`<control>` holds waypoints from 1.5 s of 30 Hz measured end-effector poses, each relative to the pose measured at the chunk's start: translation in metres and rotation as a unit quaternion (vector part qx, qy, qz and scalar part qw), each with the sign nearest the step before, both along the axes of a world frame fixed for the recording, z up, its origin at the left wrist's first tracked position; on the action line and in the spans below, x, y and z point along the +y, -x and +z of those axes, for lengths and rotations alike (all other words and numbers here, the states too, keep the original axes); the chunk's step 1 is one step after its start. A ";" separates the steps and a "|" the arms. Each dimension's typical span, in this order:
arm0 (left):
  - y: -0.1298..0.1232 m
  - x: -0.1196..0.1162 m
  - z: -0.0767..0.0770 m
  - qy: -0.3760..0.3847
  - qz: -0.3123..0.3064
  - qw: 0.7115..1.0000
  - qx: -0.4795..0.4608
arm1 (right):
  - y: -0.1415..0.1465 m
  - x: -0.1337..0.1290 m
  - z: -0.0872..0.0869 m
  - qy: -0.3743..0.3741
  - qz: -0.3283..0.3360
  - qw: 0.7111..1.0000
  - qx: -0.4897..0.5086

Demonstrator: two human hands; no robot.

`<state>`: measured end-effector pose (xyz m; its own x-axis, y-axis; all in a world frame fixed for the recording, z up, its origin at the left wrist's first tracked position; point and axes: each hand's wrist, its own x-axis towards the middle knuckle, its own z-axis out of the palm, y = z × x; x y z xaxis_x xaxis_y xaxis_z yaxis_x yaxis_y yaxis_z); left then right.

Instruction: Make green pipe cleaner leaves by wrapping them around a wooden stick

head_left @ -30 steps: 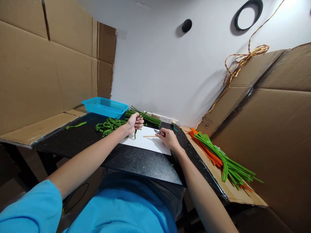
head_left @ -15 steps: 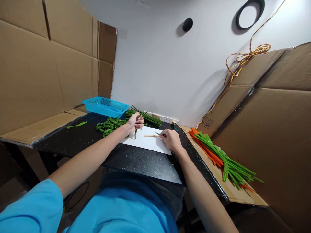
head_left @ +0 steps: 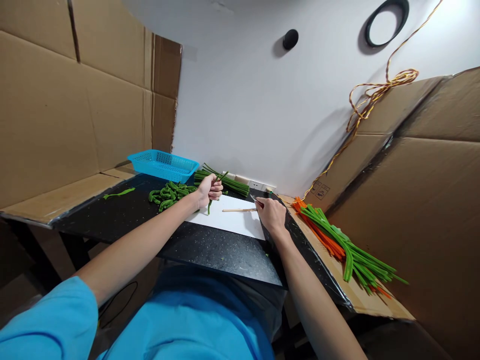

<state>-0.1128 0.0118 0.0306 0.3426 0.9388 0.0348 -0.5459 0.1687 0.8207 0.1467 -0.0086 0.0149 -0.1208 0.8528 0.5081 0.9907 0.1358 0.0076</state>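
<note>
My left hand (head_left: 209,191) is closed around a green stem, whose ends stick out above and below the fist over the white board (head_left: 232,222). My right hand (head_left: 271,214) is at the board's right edge, closed on a small knife (head_left: 254,199) with its blade pointing up and left. A thin light-brown stick (head_left: 238,210) lies on the board between my hands. Left of my left hand is a pile of knotted green pieces (head_left: 170,195). Behind the same hand lies a bundle of long green stems (head_left: 236,186).
A blue basket (head_left: 163,165) stands at the back left of the black table (head_left: 221,255). One green piece (head_left: 119,193) lies at the left. Orange strips (head_left: 330,244) and green strips (head_left: 352,255) lie on cardboard at the right. A socket strip (head_left: 256,185) runs along the wall.
My right hand has moved right with the knife, away from the stick, and the blade now tilts more upward. My left hand stays in place.
</note>
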 end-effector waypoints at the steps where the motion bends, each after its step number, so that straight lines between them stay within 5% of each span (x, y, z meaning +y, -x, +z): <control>1: 0.000 0.000 0.000 0.001 0.000 1.000 0.001 | -0.001 0.000 0.000 -0.012 -0.011 1.000 0.011; 8: -0.001 -0.002 0.002 -0.006 0.001 1.000 0.014 | -0.003 0.007 -0.006 -0.102 0.069 0.989 0.084; 13: -0.001 -0.002 0.002 -0.004 0.004 1.000 0.019 | -0.002 0.015 -0.007 -0.124 0.174 0.935 0.285; 17: -0.001 0.000 0.001 -0.010 0.004 1.000 0.025 | 0.004 0.013 -0.002 -0.047 0.304 0.833 0.459; 22: -0.001 0.001 0.000 -0.013 0.008 1.000 0.026 | 0.009 0.007 0.003 0.106 0.377 0.736 0.552; 30: 0.000 0.002 0.000 -0.006 0.003 1.000 0.023 | 0.013 0.002 0.001 0.310 0.367 0.669 0.567; 37: -0.002 0.001 0.000 -0.010 0.007 0.999 0.029 | 0.005 0.007 -0.001 0.348 0.347 0.692 0.528; 45: -0.002 0.001 0.000 -0.006 0.008 0.999 0.040 | -0.005 0.023 -0.015 0.273 0.262 0.873 0.307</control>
